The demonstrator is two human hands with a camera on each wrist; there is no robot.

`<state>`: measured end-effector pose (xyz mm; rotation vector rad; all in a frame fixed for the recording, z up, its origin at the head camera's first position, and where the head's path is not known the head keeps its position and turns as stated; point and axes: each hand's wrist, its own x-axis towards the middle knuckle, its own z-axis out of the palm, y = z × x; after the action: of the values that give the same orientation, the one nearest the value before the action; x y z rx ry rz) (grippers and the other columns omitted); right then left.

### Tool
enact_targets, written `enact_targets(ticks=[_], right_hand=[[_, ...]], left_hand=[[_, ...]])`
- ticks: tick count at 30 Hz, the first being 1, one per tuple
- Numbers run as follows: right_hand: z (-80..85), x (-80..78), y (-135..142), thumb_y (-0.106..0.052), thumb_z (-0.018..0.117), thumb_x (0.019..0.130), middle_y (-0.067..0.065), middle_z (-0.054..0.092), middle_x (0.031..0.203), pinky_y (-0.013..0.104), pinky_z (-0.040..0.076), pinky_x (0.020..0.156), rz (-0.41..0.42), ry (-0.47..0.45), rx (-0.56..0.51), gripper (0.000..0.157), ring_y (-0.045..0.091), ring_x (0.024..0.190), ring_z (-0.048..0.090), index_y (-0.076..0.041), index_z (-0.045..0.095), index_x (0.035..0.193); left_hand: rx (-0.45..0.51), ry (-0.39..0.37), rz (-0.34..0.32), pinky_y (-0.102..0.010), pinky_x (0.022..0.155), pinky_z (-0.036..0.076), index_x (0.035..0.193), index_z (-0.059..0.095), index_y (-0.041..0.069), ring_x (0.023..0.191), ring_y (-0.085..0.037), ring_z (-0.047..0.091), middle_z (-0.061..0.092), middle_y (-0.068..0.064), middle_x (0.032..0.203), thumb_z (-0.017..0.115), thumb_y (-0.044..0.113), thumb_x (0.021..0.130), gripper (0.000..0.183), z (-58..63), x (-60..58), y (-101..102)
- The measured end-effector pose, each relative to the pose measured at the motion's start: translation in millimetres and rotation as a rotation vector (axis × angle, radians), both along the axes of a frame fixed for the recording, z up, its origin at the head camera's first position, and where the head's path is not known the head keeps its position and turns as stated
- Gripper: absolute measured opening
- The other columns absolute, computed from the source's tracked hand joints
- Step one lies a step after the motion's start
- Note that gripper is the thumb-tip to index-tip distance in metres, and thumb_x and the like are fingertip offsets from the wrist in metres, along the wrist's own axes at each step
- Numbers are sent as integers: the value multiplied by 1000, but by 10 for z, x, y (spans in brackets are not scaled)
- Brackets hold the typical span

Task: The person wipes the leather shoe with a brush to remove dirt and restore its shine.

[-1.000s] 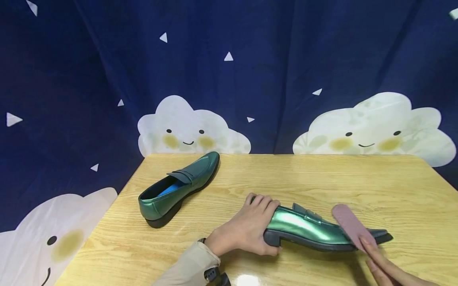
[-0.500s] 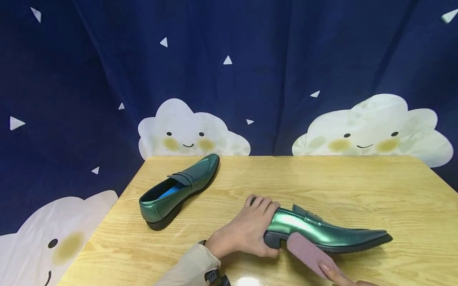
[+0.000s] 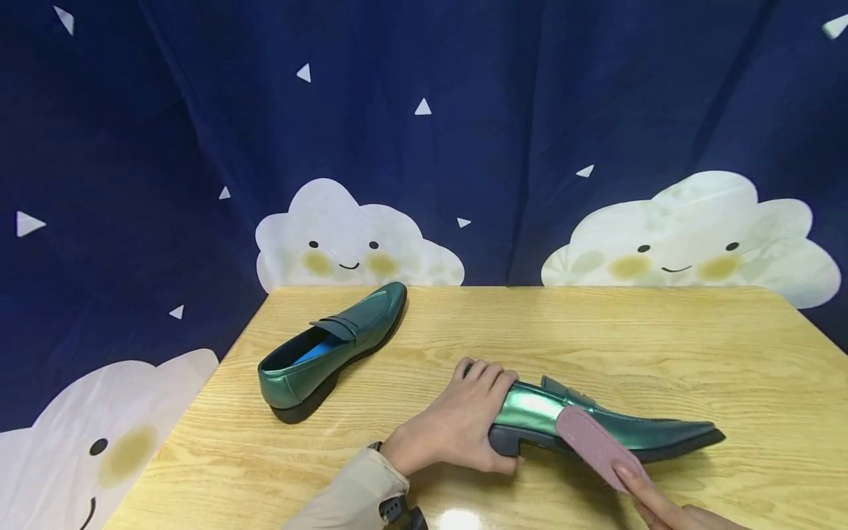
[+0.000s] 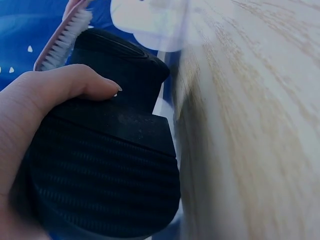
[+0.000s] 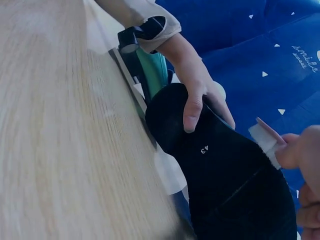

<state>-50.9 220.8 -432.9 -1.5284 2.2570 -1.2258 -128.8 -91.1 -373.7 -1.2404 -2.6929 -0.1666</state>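
Note:
A shiny green loafer [image 3: 530, 408] is tilted on its side, toe to the right, its dark sole [image 5: 225, 175] turned toward the person. My left hand [image 3: 460, 427] grips it round the heel, with the thumb [image 4: 95, 85] on the sole just ahead of the heel block. In my right hand [image 3: 656, 504] is a pink-backed brush [image 3: 599, 447], pinched near its lower end. Its white bristles [image 4: 67, 40], visible in the left wrist view, face the loafer's side around the middle. In the head view the brush back hides them.
A matching green loafer [image 3: 331, 350] with a blue insole stands upright at the table's left. Both lie on a light wooden table [image 3: 530, 324]. Behind it hangs a dark blue curtain [image 3: 477, 147] printed with clouds. A black device [image 3: 400, 511] sits on the left wrist.
The brush has swept from near the toe leftward to the heel side, then back right to the middle of the loafer's side. The left hand and loafer have hardly moved.

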Motion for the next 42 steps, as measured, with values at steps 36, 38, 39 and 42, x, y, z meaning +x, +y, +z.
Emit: enact_targets(ticks=[36, 38, 39, 42], right_hand=[[348, 425, -225, 9, 56, 91, -25, 57, 67, 0, 26, 47, -1069, 386, -139, 47, -20, 53, 35, -2, 52, 137], [368, 422, -265, 11, 58, 88, -24, 66, 87, 1, 30, 48, -1113, 407, -194, 46, -18, 52, 40, -2, 57, 133], [373, 422, -271, 10, 58, 89, -26, 64, 96, 1, 30, 47, -1107, 413, -222, 44, -17, 51, 41, 0, 58, 131], [353, 403, -257, 8, 58, 90, -22, 61, 110, 3, 29, 44, -1068, 447, -278, 38, -17, 52, 42, 3, 59, 128]], left_hand=[[-12, -21, 13, -42, 100, 33, 138, 37, 10, 111, -17, 43, 48, -2, 121, 66, 69, 69, 96, 1, 30, 2], [-12, -15, 14, -41, 100, 33, 138, 37, 10, 111, -17, 43, 48, -2, 121, 66, 69, 69, 95, 0, 31, 1], [-13, -13, 14, -41, 100, 33, 138, 37, 11, 111, -17, 43, 48, -1, 120, 66, 69, 69, 95, 0, 31, 2], [-14, -11, 17, -41, 100, 32, 139, 37, 11, 111, -17, 43, 48, -1, 120, 67, 68, 69, 95, -1, 31, 3]])
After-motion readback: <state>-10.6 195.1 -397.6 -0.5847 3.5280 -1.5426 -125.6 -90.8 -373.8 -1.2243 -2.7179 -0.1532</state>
